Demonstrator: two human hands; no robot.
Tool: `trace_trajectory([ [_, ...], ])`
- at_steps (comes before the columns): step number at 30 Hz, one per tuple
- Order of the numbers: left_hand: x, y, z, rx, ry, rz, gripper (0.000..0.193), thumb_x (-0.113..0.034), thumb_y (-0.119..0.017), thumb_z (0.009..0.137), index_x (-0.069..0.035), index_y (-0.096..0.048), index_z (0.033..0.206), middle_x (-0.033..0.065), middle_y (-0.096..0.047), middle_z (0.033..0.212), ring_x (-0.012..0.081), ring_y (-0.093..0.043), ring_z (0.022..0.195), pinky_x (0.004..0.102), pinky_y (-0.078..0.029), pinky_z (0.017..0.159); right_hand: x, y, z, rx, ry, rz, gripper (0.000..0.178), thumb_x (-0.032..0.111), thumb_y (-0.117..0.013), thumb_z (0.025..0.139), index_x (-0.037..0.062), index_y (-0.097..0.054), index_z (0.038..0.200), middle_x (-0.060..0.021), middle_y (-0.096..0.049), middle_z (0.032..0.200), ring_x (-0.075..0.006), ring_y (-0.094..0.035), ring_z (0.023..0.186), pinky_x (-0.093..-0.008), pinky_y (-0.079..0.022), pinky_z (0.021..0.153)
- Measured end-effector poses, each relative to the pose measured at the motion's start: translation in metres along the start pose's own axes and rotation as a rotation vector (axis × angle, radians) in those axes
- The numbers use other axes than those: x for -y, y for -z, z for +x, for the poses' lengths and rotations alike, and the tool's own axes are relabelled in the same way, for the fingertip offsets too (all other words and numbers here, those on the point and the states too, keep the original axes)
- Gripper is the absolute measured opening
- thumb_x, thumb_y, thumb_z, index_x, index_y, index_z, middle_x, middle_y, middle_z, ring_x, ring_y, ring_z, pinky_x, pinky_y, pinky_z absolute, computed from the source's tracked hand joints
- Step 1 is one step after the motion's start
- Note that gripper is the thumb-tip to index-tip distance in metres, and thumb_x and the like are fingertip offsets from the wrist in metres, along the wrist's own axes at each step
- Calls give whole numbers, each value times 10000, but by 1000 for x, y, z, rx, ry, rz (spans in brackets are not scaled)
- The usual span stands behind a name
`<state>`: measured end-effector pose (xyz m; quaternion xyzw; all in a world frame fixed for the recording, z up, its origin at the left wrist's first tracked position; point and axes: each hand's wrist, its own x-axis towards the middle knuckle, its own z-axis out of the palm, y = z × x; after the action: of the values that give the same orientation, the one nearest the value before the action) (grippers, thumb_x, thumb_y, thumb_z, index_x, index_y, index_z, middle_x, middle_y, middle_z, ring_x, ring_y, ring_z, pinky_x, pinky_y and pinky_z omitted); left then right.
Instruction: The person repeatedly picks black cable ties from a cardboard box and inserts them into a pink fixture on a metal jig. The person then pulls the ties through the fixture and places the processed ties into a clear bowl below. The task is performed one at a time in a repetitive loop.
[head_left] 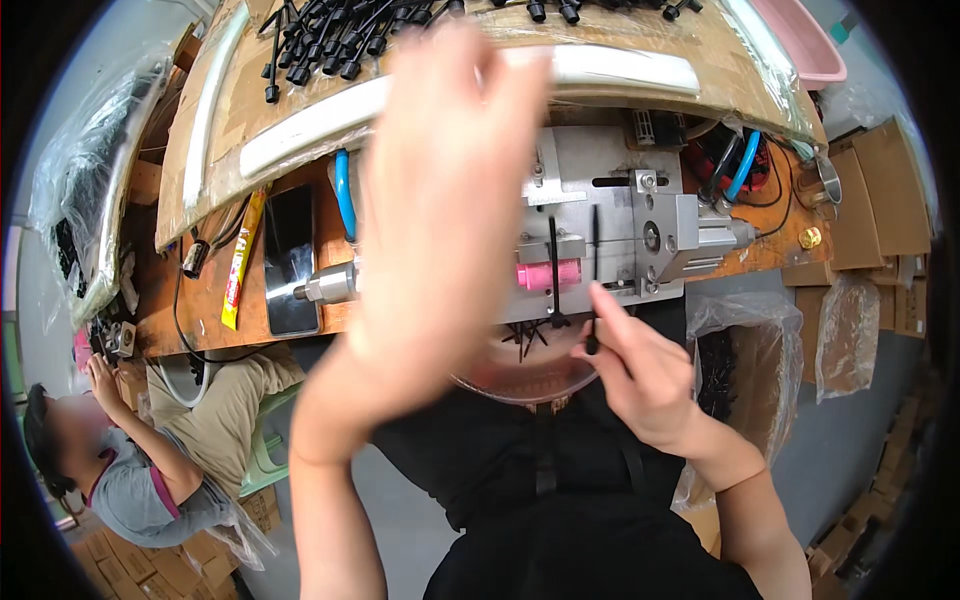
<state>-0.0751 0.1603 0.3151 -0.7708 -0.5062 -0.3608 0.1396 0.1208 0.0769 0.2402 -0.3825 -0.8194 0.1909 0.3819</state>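
Right hand (652, 378) pinches black rod (596, 245); left hand (450, 170) blurred, grip unclear; rods (526, 336) in central bowl (525, 384) seem done, top-of-frame pile (335, 38) remains.

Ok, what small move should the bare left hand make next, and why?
Perhaps reach into the pile of thin black capped rods: the blurred left hand appears beside it, while the bare right hand seems to pinch a slim black rod.

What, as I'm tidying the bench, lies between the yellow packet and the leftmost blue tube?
A black phone lies there on the wooden bench, as the head view shows.
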Motion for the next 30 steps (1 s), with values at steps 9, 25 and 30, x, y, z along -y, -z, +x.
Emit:
trace_trajectory([
  [9,74,-15,81,251,-110,-117,187,70,-635,802,29,-691,975,158,-645,924,302,-625,894,366,-501,800,-13,-33,3,62,-7,32,673,-106,-714,720,-49,-520,1362,-121,-616,756,-234,-609,636,-341,-507,593],
  [25,93,9,56,237,-183,-132,134,14,-652,842,-30,-678,965,100,-604,883,241,-580,723,351,-452,662,-15,51,225,90,662,-662,234,70,-658,816,4,-650,1040,-156,-695,916,-255,-696,796,-306,-546,610],
  [30,102,14,50,232,-117,-123,141,33,-648,837,-6,-666,972,114,-596,872,249,-592,733,340,-458,667,-10,35,279,475,674,-744,59,53,-622,785,26,-662,820,-161,-661,743,-317,-673,773,-401,-525,659],
])
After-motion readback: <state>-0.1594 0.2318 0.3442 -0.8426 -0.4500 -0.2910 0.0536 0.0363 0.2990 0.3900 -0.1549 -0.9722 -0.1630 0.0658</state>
